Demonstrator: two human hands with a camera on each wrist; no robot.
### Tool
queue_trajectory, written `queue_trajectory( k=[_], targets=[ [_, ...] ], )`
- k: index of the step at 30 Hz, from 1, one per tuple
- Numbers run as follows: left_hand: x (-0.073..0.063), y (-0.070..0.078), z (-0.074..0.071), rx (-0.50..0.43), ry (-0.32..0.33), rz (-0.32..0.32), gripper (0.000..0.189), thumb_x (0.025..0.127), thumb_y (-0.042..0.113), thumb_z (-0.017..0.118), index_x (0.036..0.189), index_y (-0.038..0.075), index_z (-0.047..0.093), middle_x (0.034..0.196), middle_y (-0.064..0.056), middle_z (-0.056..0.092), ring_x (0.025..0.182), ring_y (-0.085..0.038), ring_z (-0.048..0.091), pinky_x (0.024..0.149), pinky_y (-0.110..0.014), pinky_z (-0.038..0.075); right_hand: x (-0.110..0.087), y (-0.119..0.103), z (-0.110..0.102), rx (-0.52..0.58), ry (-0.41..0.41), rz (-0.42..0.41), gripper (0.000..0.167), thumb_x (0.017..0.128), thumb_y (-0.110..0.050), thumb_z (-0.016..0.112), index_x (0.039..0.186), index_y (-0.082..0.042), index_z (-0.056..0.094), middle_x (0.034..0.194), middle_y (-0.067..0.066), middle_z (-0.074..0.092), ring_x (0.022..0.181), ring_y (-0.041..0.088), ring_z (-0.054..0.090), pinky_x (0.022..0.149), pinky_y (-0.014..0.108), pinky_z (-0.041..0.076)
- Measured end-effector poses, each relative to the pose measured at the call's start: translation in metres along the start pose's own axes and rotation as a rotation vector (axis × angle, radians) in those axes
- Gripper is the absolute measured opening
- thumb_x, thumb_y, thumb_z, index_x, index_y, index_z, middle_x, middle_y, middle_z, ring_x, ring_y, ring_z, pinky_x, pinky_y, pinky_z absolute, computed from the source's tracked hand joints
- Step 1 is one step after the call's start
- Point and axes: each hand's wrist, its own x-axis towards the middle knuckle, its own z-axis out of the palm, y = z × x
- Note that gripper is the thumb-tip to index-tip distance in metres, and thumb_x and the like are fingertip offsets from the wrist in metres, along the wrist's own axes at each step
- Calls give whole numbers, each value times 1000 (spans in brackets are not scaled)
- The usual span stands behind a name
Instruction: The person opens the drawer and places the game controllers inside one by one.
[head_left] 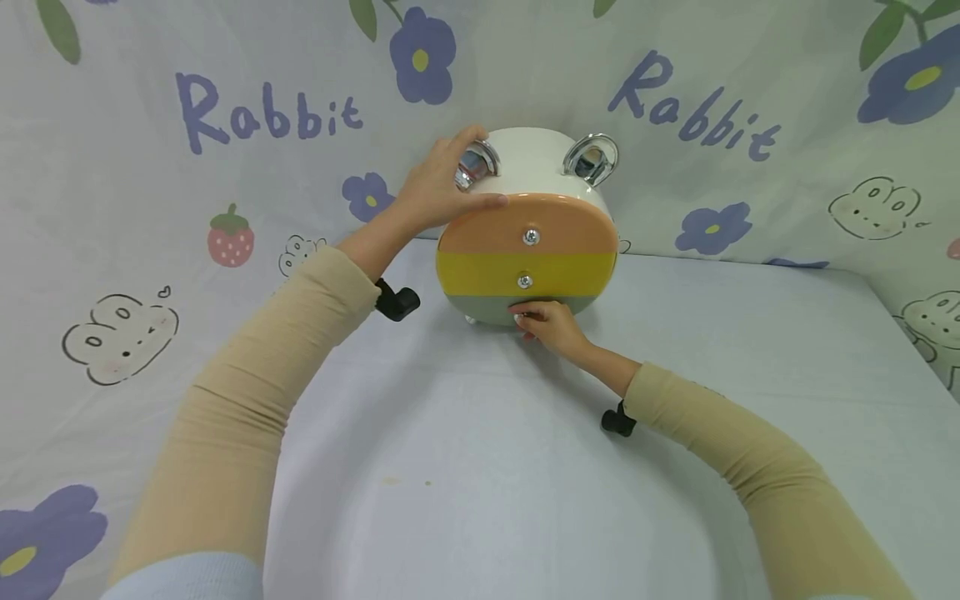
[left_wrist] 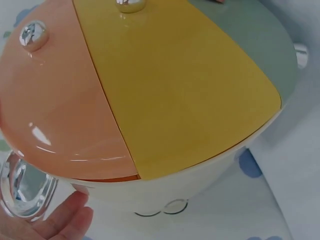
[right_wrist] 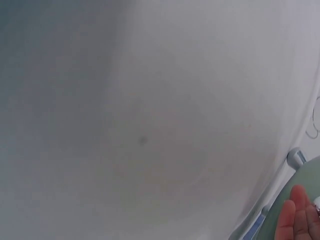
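A rounded white drawer box (head_left: 536,146) with chrome ear-like loops stands at the back of the table. Its front has an orange drawer (head_left: 480,225), a yellow drawer (head_left: 480,273) and a green drawer (head_left: 480,308). My left hand (head_left: 438,187) holds the box's upper left corner by the ear, thumb along the top of the orange front. In the left wrist view, its fingertips (left_wrist: 77,217) lie against the white shell. Down at the green drawer, my right hand (head_left: 557,327) pinches its knob, mostly hidden behind the fingers. All three drawer fronts sit flush in the box.
White cloth covers the table (head_left: 480,467). Behind the box hangs a printed curtain (head_left: 285,67) with flowers, rabbits and lettering. Black wrist-worn pieces stick out below the left sleeve (head_left: 262,367) and the right sleeve (head_left: 720,425).
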Motion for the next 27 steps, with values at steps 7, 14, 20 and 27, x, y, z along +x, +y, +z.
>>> queue_trajectory(
  k=[7,14,20,27],
  targets=[
    [1,-1,1,4,3,5,83,73,55,67,139,27,27,137,-9,35,120,-25,38,98,-50,32,0,2,-2,13,-12,12,25,90,-8,56,113,1,63,92,24,64,74,37,62,55,23,44],
    [1,-3,1,-11,1,3,84,73,55,68,140,28,25,139,-11,33,120,-28,39,98,-51,33,-2,0,-4,49,-33,76,27,91,-10,55,115,-2,62,97,24,64,79,37,62,68,44,50],
    [2,-3,3,-11,7,18,87,72,55,69,141,26,25,138,-11,35,121,-26,38,97,-50,34,-6,-1,-5,59,-48,104,29,92,-13,54,118,-2,60,100,24,64,81,37,62,71,46,50],
    [2,-5,2,-4,-5,5,92,73,55,67,145,31,15,140,-16,30,114,-31,44,94,-48,37,-15,-4,-6,57,-85,76,30,92,-11,54,119,0,59,104,23,64,80,36,62,70,44,50]
  ],
)
